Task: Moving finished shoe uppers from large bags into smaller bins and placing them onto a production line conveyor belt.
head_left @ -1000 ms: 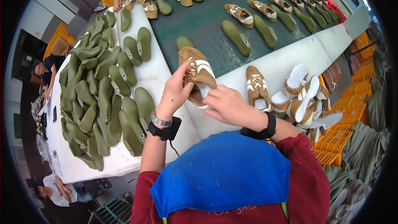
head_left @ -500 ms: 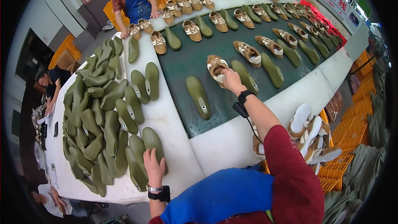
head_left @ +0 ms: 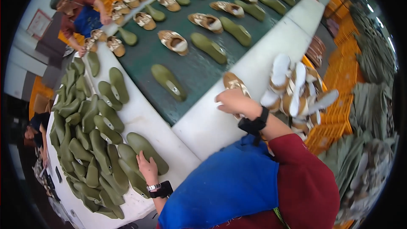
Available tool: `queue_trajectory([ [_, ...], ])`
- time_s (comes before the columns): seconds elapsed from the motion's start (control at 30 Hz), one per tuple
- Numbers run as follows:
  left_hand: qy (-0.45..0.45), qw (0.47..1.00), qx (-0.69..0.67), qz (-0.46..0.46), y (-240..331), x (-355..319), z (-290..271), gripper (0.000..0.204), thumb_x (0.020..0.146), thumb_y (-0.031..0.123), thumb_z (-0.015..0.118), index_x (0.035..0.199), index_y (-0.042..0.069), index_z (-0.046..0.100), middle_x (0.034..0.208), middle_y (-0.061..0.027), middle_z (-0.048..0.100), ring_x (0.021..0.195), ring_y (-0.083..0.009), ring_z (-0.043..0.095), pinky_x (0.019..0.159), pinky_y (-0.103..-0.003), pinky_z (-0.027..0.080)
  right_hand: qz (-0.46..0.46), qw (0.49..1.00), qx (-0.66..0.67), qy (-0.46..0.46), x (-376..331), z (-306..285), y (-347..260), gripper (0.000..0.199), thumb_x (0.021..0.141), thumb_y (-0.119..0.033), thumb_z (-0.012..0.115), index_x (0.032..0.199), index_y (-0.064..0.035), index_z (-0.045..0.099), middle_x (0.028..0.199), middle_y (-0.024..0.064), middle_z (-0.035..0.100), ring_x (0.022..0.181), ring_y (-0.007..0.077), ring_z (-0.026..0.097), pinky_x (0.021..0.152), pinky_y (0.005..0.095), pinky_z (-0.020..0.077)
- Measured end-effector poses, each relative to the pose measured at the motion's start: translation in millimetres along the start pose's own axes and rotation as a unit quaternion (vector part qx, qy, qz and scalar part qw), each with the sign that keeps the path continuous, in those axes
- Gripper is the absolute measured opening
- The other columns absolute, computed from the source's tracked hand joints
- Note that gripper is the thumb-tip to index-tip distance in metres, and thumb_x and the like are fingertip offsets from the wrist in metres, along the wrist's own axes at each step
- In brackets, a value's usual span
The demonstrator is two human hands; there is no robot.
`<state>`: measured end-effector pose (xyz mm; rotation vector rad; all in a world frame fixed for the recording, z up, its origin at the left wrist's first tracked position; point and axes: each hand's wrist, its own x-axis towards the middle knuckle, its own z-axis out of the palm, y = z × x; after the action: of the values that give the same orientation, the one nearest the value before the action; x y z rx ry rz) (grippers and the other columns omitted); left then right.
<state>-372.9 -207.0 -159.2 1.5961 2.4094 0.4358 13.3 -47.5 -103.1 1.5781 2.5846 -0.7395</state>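
Observation:
My right hand (head_left: 235,101) is over the white ledge with its fingers curled at a tan and cream lace-up shoe (head_left: 232,80); the shoe's rear half is hidden under the hand. My left hand (head_left: 147,168) has its fingers apart and lies against a large green shoe last (head_left: 144,146) at the near edge of the white table (head_left: 176,148). Beyond, on the dark green belt (head_left: 142,97), a lone green last (head_left: 168,82) lies closest to me. Past it sits a tan shoe (head_left: 173,42), and beside that shoe is another green last (head_left: 208,48).
A heap of green lasts (head_left: 80,144) covers the table's left side. More shoes and lasts line the belt. At right, white-soled shoes (head_left: 292,87) pile by orange crates (head_left: 335,121). A co-worker in a blue apron (head_left: 88,20) stands at the far left corner.
My right hand has let go of the shoe on the belt and come back to another shoe on the ledge. My left hand stays by the large last. The view has turned.

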Motion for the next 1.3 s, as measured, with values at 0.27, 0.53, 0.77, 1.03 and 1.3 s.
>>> queue_trajectory([
  [0.27, -0.032, 0.992, 0.039, 0.12, 63.7, -17.0, 6.5, 0.05, 0.076, 0.013, 0.061, 0.12, -0.002, 0.044, 0.119, -0.0304, 0.044, 0.097, -0.0448, 0.053, 0.08, -0.044, 0.047, 0.219, 0.951, 0.009, 0.217, -98.7, 61.0, 61.7, 0.046, 0.071, -0.02, 0.066, 0.112, -0.0085, 0.049, 0.097, 0.0153, 0.059, 0.081, 0.0366, 0.059, 0.07, 0.0425, 0.0489],
  [0.53, -0.033, 0.952, -0.107, 0.284, 132.2, -15.9, 7.7, 0.047, 0.073, 0.017, 0.066, 0.115, 0.001, 0.051, 0.117, -0.0219, 0.05, 0.11, -0.0366, 0.046, 0.092, -0.041, 0.04, 0.18, 0.961, 0.007, 0.209, -64.9, 46.7, 29.6, 0.019, 0.076, -0.018, 0.055, 0.089, -0.0044, 0.058, 0.074, 0.0163, 0.063, 0.069, 0.0333, 0.061, 0.063, 0.0433, 0.0485],
  [0.77, 0.033, 0.893, -0.192, 0.406, 212.7, -7.7, -5.2, 0.043, 0.076, 0.012, 0.065, 0.115, 0.0, 0.052, 0.105, -0.0163, 0.057, 0.093, -0.0262, 0.058, 0.079, -0.034, 0.047, -0.023, 0.943, 0.061, 0.326, -78.3, 9.3, -71.2, 0.015, 0.075, -0.015, 0.055, 0.082, -0.0024, 0.056, 0.065, 0.0132, 0.06, 0.061, 0.0306, 0.06, 0.056, 0.0417, 0.0476],
  [1.03, -0.046, 0.871, -0.382, 0.306, 195.1, -8.0, -12.1, 0.038, 0.076, 0.006, 0.062, 0.113, 0.0, 0.052, 0.096, -0.0169, 0.062, 0.083, -0.0261, 0.063, 0.073, -0.032, 0.05, -0.089, 0.915, 0.118, 0.375, -71.6, 2.3, -92.6, 0.011, 0.075, -0.012, 0.053, 0.077, -0.0014, 0.054, 0.062, 0.0137, 0.059, 0.057, 0.0311, 0.059, 0.052, 0.0414, 0.0469],
  [1.3, 0.052, 0.892, -0.297, 0.337, 192.3, -0.9, -38.8, 0.029, 0.074, 0.0, 0.06, 0.103, -0.002, 0.06, 0.089, -0.0136, 0.066, 0.079, -0.0203, 0.064, 0.072, -0.026, 0.05, -0.105, 0.933, 0.119, 0.323, -73.8, -9.0, -107.2, 0.012, 0.074, -0.014, 0.055, 0.074, -0.0019, 0.052, 0.06, 0.0138, 0.058, 0.056, 0.0313, 0.058, 0.052, 0.0411, 0.0466],
])
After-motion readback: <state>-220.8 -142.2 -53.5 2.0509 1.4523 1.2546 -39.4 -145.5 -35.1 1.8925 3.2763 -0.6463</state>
